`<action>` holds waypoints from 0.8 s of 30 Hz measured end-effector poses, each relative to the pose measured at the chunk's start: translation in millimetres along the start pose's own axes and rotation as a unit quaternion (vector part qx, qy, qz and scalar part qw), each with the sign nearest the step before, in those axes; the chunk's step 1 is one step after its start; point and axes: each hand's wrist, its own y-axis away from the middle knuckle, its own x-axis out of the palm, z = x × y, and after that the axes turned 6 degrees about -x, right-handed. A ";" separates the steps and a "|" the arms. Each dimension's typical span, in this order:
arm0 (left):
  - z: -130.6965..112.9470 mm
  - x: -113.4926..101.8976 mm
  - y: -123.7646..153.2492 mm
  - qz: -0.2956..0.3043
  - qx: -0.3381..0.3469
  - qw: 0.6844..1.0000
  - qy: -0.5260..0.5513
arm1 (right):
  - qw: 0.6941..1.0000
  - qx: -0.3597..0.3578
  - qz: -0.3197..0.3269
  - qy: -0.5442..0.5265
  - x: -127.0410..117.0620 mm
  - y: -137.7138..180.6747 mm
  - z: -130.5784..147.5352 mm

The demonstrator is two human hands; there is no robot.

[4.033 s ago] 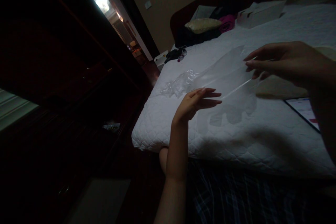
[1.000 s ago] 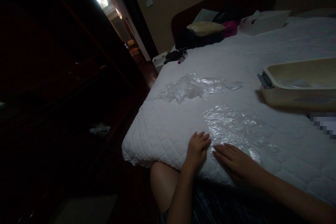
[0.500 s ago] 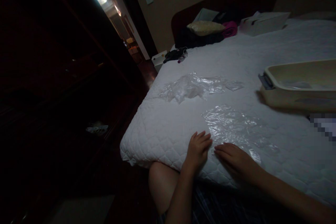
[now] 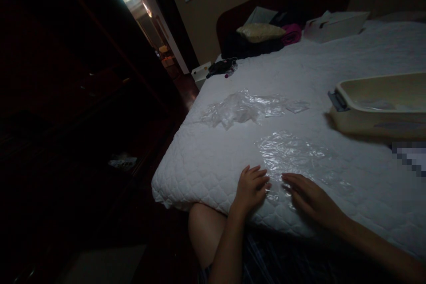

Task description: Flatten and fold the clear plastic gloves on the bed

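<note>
A clear plastic bag [image 4: 293, 153] lies spread and wrinkled on the white quilted mattress [image 4: 199, 173]. My left hand [image 4: 252, 187] rests at the bag's near left edge, palm down with its fingers apart. On the bag's near part lies my right hand [image 4: 309, 197], its fingers stretched out and pointing left. Between the two hands a strip of the plastic shows. Farther back, more crumpled clear plastic [image 4: 239, 108] lies on the mattress.
A cream plastic bin [image 4: 382, 122] with a grey latch stands at the right. Toward the headboard are a white box [image 4: 336, 29], a yellowish pillow [image 4: 261, 32] and a rolled magenta cloth [image 4: 292, 34]. Dark small items [image 4: 221, 68] lie near the far left mattress edge.
My right hand has moved a little to the right and away from my left hand, uncovering the plastic between them. My left hand has stayed almost in place.
</note>
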 end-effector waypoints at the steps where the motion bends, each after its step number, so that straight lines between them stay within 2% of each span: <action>1: 0.0 0.0 -0.3 -0.001 -0.001 1.000 0.000 | 1.000 -0.006 0.001 0.006 -1.2 0.3 0.6; 6: 0.3 -0.5 -1.3 -0.009 0.011 1.000 0.001 | 0.994 -0.085 0.050 0.047 -2.6 -7.3 15.2; 9: 0.8 -0.7 -0.8 -0.010 0.012 1.000 0.005 | 0.989 -0.129 0.047 0.056 0.9 -16.1 23.7; 13: -0.7 -1.7 0.4 -0.013 0.010 1.000 0.008 | 0.992 -0.116 0.033 0.027 4.0 -22.5 24.8; 16: -3.8 -2.9 0.4 -0.025 0.009 1.000 0.010 | 0.998 -0.047 0.025 -0.023 2.1 -23.5 21.8; 19: -6.2 -3.2 -0.5 -0.051 0.011 0.999 0.007 | 0.993 0.070 0.007 -0.094 -1.2 -25.8 20.1; 24: -5.2 -0.5 -0.8 -0.079 0.027 0.996 -0.023 | 0.945 0.254 -0.035 -0.204 -4.0 -33.4 20.0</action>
